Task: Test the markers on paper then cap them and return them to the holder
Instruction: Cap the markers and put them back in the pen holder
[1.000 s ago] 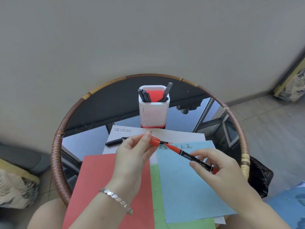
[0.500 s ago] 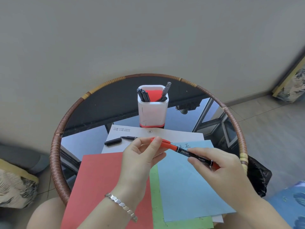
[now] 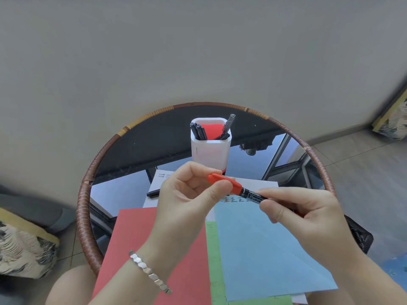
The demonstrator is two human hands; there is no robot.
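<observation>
a red and black marker (image 3: 253,195) is held in the air above the papers, in front of the white holder (image 3: 210,150). its red cap (image 3: 224,183) is pinched by the left hand (image 3: 187,199), with the thumb and first finger clamped on it. the black body is gripped by the right hand (image 3: 308,214), whose fingers (image 3: 277,193) are curled round it. the cap is seen right up against the end of the black body. it cannot be told if it is pushed all the way on.

the holder is stood at the back of the round counter (image 3: 84,216). some dark pens (image 3: 199,132) and one grey pen (image 3: 229,122) are kept in it.

a black marker (image 3: 153,193) is laid on the white paper (image 3: 259,183), partly hidden behind the left hand. a red sheet (image 3: 143,238), a green sheet (image 3: 212,249) and a blue sheet (image 3: 264,249) are spread out nearer the person. a row of small marks (image 3: 233,200) is seen just under the held marker, near the top edge of the blue sheet. a silver bracelet (image 3: 149,271) is worn on the left wrist.
</observation>
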